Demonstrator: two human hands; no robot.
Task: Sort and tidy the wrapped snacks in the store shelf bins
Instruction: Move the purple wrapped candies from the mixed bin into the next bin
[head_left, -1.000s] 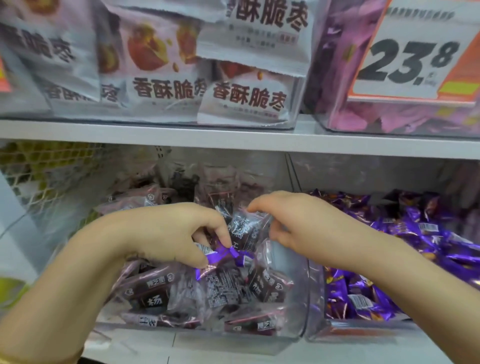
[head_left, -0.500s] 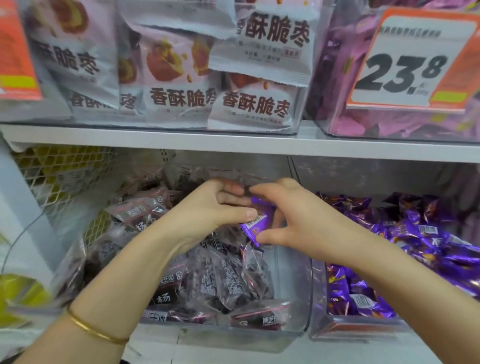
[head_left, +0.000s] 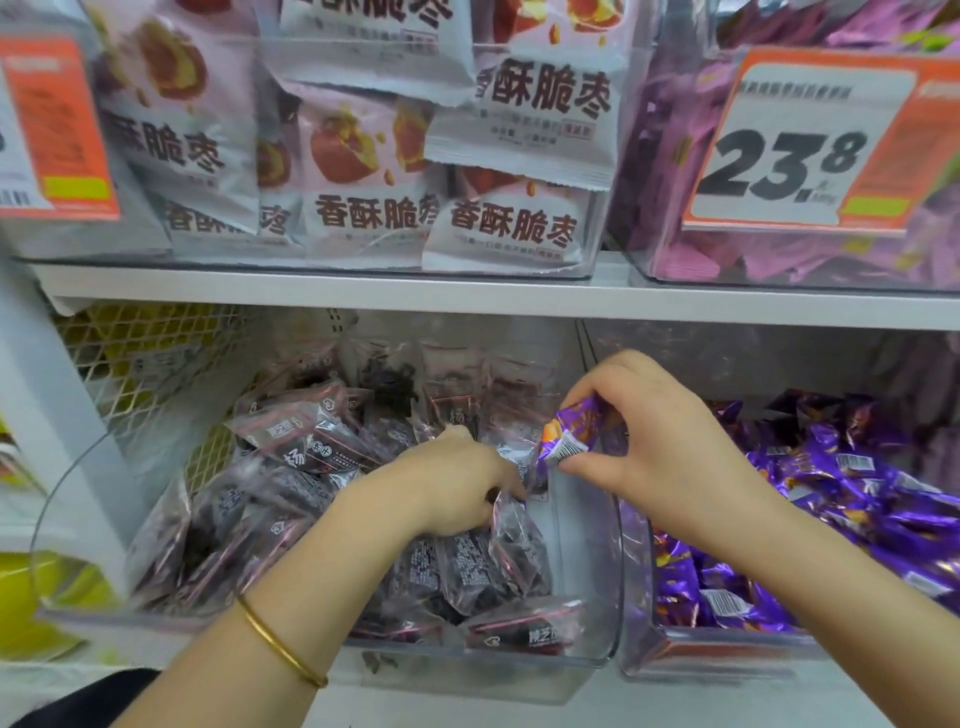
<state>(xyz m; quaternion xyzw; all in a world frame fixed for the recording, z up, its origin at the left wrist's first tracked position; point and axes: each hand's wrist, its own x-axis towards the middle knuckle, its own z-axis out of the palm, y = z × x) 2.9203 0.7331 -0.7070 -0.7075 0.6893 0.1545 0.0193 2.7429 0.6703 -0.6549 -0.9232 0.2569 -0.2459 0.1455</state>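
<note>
One purple snack (head_left: 566, 434) is hanging tilted, barcode end lowest, pinched by the right hand (head_left: 660, 441) above the right side of the left bin (head_left: 587, 660). That clear bin is holding a loose heap of dark packets (head_left: 311, 447) (see-through wrappers with white print), lying at all angles. Just beside it, the right bin (head_left: 636, 571) is brimming with shiny purple-wrapped snacks (head_left: 857, 499), jumbled, several showing barcodes.

White upper shelf (head_left: 363, 293), two clear bins directly on it, left upper bin (head_left: 311, 260) of white jujube packs (head_left: 511, 228), right upper bin (head_left: 675, 273) of purple packs, lower shelf (head_left: 701, 701), left lower bin (head_left: 587, 525) of dark-wrapped snacks (head_left: 306, 441), right lower bin (head_left: 636, 597) just beside, purple-wrapped snacks (head_left: 857, 493).
</note>
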